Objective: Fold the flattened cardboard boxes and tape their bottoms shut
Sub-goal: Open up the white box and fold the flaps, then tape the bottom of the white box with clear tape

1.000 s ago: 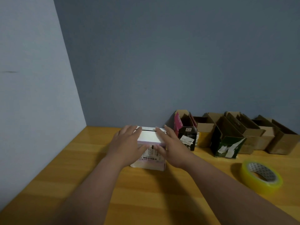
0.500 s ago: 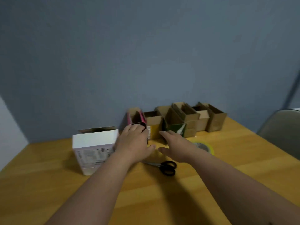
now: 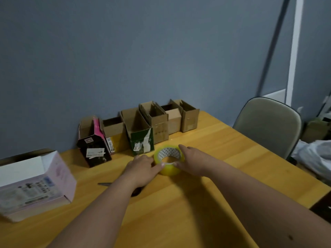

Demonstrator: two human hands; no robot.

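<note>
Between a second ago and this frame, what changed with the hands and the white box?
Both hands left the white box, which now sits alone at the table's left, and moved right to the yellow tape roll. The left hand and right hand now touch its sides; a firm grip isn't clear. The row of folded boxes along the wall stayed put.

The tape roll is showing translucent yellow, its inner core white with a dotted grey pattern. At nine o'clock of it, the white box is fading to pale pink on its side, with dark print. At eleven o'clock, the black box is carrying a pink flap and white label; the green box is wearing white strips. The table is glowing honey-yellow.
</note>
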